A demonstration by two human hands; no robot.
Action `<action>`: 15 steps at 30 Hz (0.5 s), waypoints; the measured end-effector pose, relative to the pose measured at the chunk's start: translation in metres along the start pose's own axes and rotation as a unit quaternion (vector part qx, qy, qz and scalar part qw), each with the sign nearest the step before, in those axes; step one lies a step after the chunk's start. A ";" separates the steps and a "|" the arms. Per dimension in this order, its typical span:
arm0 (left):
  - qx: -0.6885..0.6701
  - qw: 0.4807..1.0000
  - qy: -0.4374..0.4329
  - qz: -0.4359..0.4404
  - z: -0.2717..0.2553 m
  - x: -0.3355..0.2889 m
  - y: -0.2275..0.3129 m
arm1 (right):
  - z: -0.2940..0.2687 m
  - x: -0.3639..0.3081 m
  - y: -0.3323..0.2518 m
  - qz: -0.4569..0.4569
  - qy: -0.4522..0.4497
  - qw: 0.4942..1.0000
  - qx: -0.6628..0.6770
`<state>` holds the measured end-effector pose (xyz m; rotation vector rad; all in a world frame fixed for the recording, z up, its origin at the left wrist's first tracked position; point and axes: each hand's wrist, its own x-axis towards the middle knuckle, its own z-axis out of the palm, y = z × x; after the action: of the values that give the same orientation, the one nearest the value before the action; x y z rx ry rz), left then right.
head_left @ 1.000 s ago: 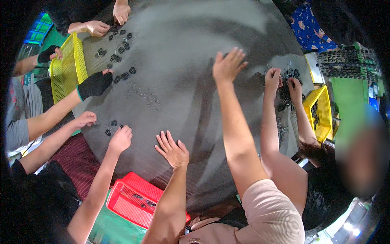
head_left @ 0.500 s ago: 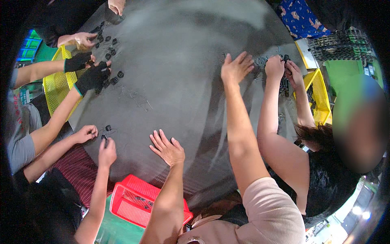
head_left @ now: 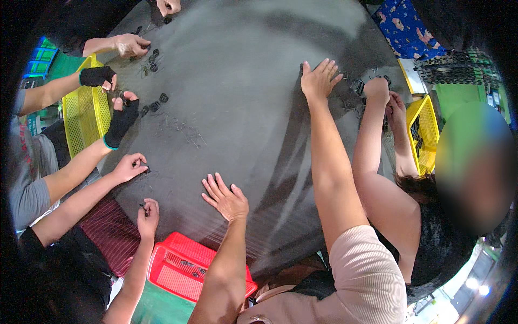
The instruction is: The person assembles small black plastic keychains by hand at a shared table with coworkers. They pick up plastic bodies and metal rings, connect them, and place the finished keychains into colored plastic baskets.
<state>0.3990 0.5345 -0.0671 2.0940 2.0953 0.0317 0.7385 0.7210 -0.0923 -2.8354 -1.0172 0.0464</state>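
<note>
On the dark grey tabletop [head_left: 232,124], my left hand [head_left: 226,200] lies with its fingers spread and holds nothing. Farther off to the right, my right hand [head_left: 321,79] is stretched out palm down, fingers apart, also without anything in it. Just right of it are small metal hooks [head_left: 348,102] and black pieces [head_left: 356,86], close to a co-worker's hands. A red plastic basket [head_left: 156,264] with a few dark parts inside stands below and left of my left hand.
Along the left edge, co-workers' hands handle small black parts [head_left: 155,106], with thin wire pieces [head_left: 186,132] nearby. A yellow basket [head_left: 81,121] stands at the left, another [head_left: 429,135] at the right. A co-worker's arm [head_left: 369,140] runs close beside my right arm.
My right hand has slid slightly farther away and to the right; my left hand is almost where it was. At the left, the co-worker's gloved hands have moved apart.
</note>
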 end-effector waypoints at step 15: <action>-0.018 1.000 -0.013 -0.006 0.002 0.000 0.000 | 0.014 -0.076 -0.180 -0.404 -0.132 0.881 0.207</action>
<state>0.3994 0.5342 -0.0692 2.0497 2.0772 0.0380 0.5652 0.8116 -0.0840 -1.8760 -1.8930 0.5024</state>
